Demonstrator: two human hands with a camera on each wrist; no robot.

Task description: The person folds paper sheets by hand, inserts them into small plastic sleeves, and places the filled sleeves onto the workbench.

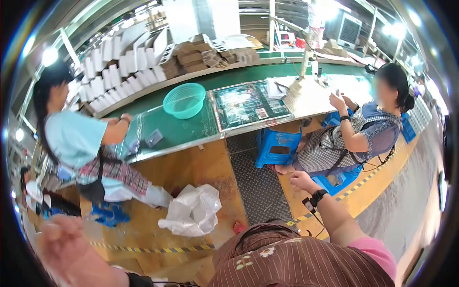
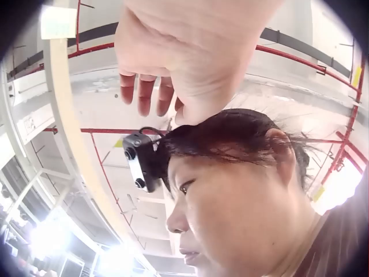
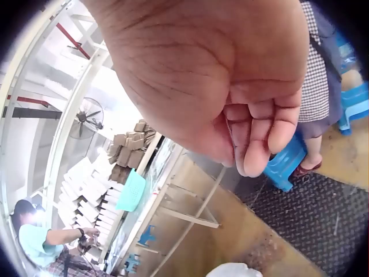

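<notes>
My left hand (image 1: 71, 248) is raised at the lower left of the head view, blurred by motion and holding nothing. The left wrist view has this hand (image 2: 184, 49) right above the hair, its fingertips hanging loosely near the head-worn camera (image 2: 137, 164). My right hand (image 1: 302, 181) is held out in front of the body, right of centre in the head view. Seen from the right wrist, its fingers (image 3: 259, 135) curl loosely toward the palm with nothing in them.
A green workbench (image 1: 179, 131) carries a turquoise basket (image 1: 184, 103). People stand at its left and sit at its right. A blue stool (image 1: 277, 148) stands beside the metal floor plate (image 1: 260, 191). Nearer lies a white plastic bag (image 1: 193, 213). Boxes (image 1: 191, 57) are stacked behind.
</notes>
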